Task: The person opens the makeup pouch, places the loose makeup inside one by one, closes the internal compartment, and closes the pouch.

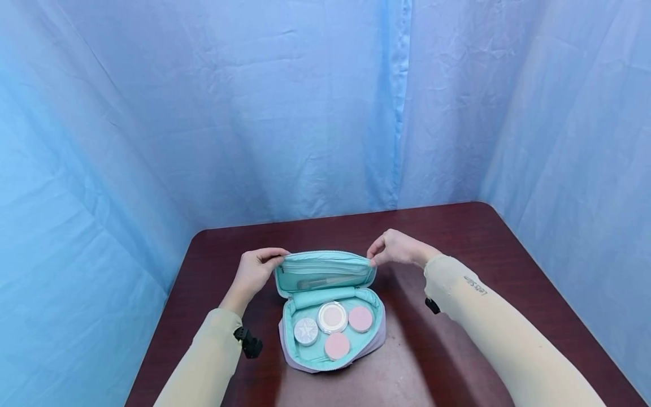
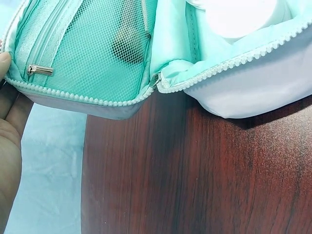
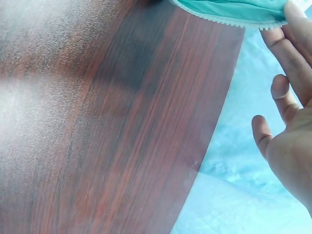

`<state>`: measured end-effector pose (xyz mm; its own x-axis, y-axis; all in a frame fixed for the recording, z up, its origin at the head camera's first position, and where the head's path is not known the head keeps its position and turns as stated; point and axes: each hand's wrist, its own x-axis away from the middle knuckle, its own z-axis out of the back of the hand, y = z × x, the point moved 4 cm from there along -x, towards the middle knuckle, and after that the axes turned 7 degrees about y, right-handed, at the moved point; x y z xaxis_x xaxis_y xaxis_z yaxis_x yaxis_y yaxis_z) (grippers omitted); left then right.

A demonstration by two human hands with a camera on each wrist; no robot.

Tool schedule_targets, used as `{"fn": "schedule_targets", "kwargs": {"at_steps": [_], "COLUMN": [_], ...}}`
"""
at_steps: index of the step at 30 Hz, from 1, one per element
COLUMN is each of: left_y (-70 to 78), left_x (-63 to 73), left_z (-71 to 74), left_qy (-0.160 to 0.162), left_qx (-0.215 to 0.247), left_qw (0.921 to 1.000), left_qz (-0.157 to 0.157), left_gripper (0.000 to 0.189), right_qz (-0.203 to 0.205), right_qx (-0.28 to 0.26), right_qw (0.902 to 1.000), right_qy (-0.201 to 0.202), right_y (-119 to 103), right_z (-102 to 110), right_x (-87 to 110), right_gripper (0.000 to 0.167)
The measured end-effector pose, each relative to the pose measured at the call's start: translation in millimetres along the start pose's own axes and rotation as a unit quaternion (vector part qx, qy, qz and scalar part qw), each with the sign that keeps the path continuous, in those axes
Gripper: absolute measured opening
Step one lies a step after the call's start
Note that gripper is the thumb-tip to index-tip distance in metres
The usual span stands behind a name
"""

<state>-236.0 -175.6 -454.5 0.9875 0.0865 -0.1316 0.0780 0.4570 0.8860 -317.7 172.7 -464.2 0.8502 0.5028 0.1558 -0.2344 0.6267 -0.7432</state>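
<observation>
A lavender cosmetic bag (image 1: 377,339) with a mint lining lies unzipped on the table, its lid (image 1: 325,257) raised. My left hand (image 1: 254,272) pinches the lid's upper left corner. At the opposite corner, my right hand (image 1: 399,249) pinches the lid edge between thumb and finger; its other fingers are spread in the right wrist view. Inside the bag sit a silver star-topped compact (image 1: 306,332), a round compact with a clear rim (image 1: 333,317) and two pink round compacts, one at the right (image 1: 360,319) and one in front (image 1: 337,346). A brush (image 2: 127,44) lies behind the lid's mesh pocket.
The dark red wooden table (image 1: 432,350) has rounded far corners. Blue cloth curtains (image 1: 305,113) hang behind it and along both sides. A metal zipper pull (image 2: 40,70) shows on the lid's inner pocket. Each wrist wears a black strap piece (image 1: 249,342).
</observation>
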Motion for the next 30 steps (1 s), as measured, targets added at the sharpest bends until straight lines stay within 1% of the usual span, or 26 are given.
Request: {"fn": "schedule_targets", "kwargs": {"at_steps": [4,8,11,13,16,18,20,24,26,30], "left_y": [0.4,0.9,1.7,2.3,4.0,4.5,5.1,5.7,6.5,8.8], "left_x": [1.1,2.3,3.7,5.1,8.5,10.8,13.9,20.6,23.7,30.4], "left_z": [0.0,-0.6,-1.0,-0.9,-0.5,0.0,0.6,0.9,0.3,-0.9], "left_qy": [0.004,0.009,0.014,0.017,0.021,0.022,0.024,0.031,0.032,0.033], "left_qx": [-0.009,-0.022,-0.034,-0.041,-0.045,-0.049,-0.049,-0.048,-0.049,-0.057], "left_qw": [0.9999,0.9997,0.9993,0.9989,0.9985,0.998,0.9975,0.995,0.9928,0.9858], "left_qz": [-0.005,-0.009,-0.011,-0.014,-0.022,-0.032,-0.045,-0.082,-0.104,-0.154], "left_gripper": [0.02,0.019,0.019,0.019,0.02,0.021,0.021,0.021,0.021,0.023], "right_qz": [0.031,0.045,0.077,0.11,0.16,0.183,0.208,0.267,0.294,0.327], "right_qx": [0.045,0.08,0.11,0.137,0.179,0.198,0.218,0.255,0.272,0.307], "right_qw": [0.9982,0.9933,0.985,0.9753,0.9559,0.9436,0.9287,0.8867,0.8632,0.8247], "right_qy": [0.024,0.071,0.108,0.134,0.169,0.192,0.216,0.278,0.307,0.344], "right_y": [-3,-6,-9,-13,-17,-20,-23,-28,-30,-32], "right_z": [-1,-2,-4,-6,-11,-14,-18,-23,-26,-32], "right_x": [1.9,6.6,11.0,13.5,17.2,19.8,23.0,29.0,32.3,38.2], "right_gripper": [0.004,0.008,0.008,0.007,0.005,0.006,0.008,0.014,0.015,0.011]}}
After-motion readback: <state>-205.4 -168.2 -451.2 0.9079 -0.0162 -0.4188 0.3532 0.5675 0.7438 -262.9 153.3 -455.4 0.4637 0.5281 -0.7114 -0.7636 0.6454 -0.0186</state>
